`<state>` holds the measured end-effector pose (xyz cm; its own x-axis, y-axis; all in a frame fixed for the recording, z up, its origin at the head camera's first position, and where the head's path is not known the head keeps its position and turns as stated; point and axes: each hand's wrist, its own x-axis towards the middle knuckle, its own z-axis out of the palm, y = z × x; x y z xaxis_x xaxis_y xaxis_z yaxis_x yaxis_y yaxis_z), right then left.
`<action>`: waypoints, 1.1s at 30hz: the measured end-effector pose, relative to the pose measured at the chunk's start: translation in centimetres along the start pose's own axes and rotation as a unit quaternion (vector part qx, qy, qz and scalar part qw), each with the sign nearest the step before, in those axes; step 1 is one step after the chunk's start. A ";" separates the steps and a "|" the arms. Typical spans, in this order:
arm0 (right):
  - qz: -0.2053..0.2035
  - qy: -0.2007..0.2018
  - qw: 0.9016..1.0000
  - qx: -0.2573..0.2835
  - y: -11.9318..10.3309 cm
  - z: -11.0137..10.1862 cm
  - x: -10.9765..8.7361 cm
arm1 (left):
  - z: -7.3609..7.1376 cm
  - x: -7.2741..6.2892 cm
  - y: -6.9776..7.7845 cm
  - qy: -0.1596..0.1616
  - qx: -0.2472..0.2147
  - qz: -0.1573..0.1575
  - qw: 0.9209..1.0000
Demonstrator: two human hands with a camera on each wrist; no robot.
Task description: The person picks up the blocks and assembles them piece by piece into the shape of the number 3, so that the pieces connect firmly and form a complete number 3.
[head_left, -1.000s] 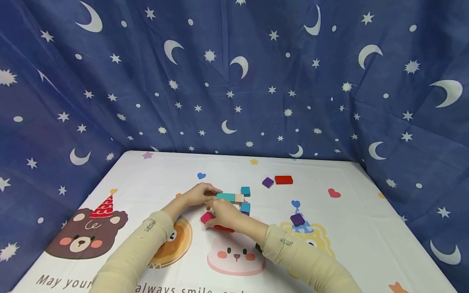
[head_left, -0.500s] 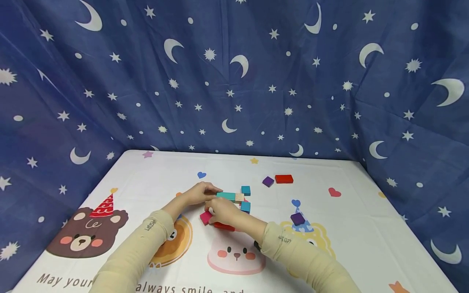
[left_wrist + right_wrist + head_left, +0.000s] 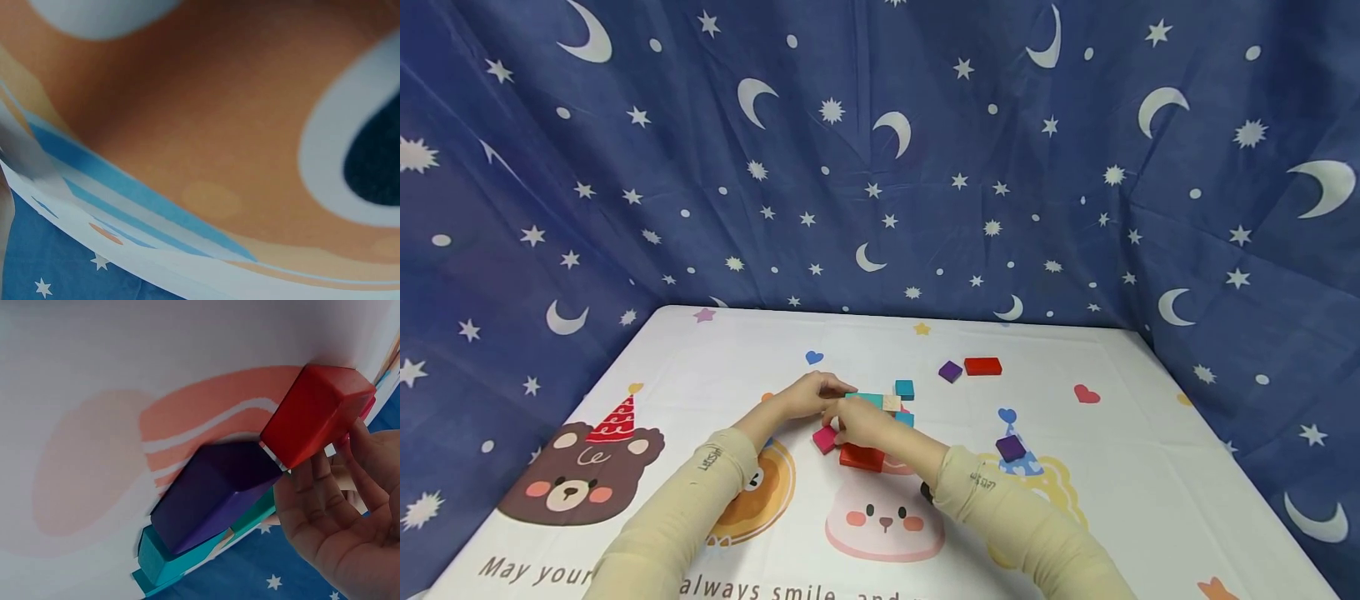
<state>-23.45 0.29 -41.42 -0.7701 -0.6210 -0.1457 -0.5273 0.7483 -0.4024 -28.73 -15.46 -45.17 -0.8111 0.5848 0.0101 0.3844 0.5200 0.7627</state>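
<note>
My left hand (image 3: 808,395) grips the left end of a long teal block (image 3: 867,401). In the right wrist view one of its fingertips (image 3: 272,520) lies along that block's far side. Just in front is my right hand (image 3: 863,423), fingers loosely bent, beside a red block (image 3: 319,415). Its thumb (image 3: 370,447) is close to a small pink block (image 3: 824,439). A purple block (image 3: 212,500) stands in line with the red one, between it and a blue block (image 3: 165,559). A pale wooden block (image 3: 891,403) meets the teal block's right end.
Another blue block (image 3: 905,389) lies behind the wooden one. Farther back sit a purple block (image 3: 951,372) and a long red block (image 3: 983,367). One more purple block (image 3: 1011,447) is on the right. A star-patterned curtain (image 3: 880,208) hangs behind the white printed tablecloth (image 3: 737,342).
My right hand has shifted up and away from me, its thumb sliding off the pink block's near side. More of the red block now shows. My left hand stays put.
</note>
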 end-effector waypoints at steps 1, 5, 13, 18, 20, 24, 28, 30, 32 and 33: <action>-0.002 -0.001 1.000 -0.002 0.1 0.0 0.0 | 0.0 0.0 0.0 0.000 0.000 0.002 1.000; -0.007 0.000 1.000 -0.007 0.2 -0.2 -0.1 | 0.1 0.1 0.1 0.000 -0.006 0.003 1.000; -0.008 -0.001 1.000 0.006 0.3 -0.4 -0.1 | 0.0 0.0 0.2 0.003 -0.006 0.001 1.000; -0.014 -0.002 1.000 0.006 0.5 -0.3 -0.4 | 0.1 0.0 0.0 0.003 -0.006 0.005 1.000; -0.024 0.005 1.000 0.011 0.7 -0.4 -0.7 | 0.1 -0.1 -0.1 0.004 -0.010 0.006 1.000; -0.045 0.031 0.998 0.020 1.4 -0.7 -1.6 | 0.3 -0.2 -0.1 0.005 -0.014 0.007 1.000; -0.046 0.048 0.997 0.026 2.3 -1.2 -2.7 | 0.3 -0.2 -0.1 0.004 -0.005 0.002 1.000; -0.035 0.049 0.998 0.032 2.8 -1.5 -3.2 | 0.3 -0.1 -0.1 0.003 0.001 0.000 1.000; -0.023 0.049 0.998 0.042 3.1 -1.8 -3.8 | 0.2 -0.1 -0.2 0.003 0.012 0.001 1.000; -0.019 0.051 0.997 0.047 3.2 -2.0 -4.0 | 0.2 -0.1 -0.2 0.004 0.014 0.001 1.000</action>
<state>-22.77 5.69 -40.34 -0.7854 -0.6177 -0.0388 -0.5240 0.6970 -0.4894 -28.65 -15.46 -45.45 -0.8141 0.5805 0.0172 0.3982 0.5364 0.7441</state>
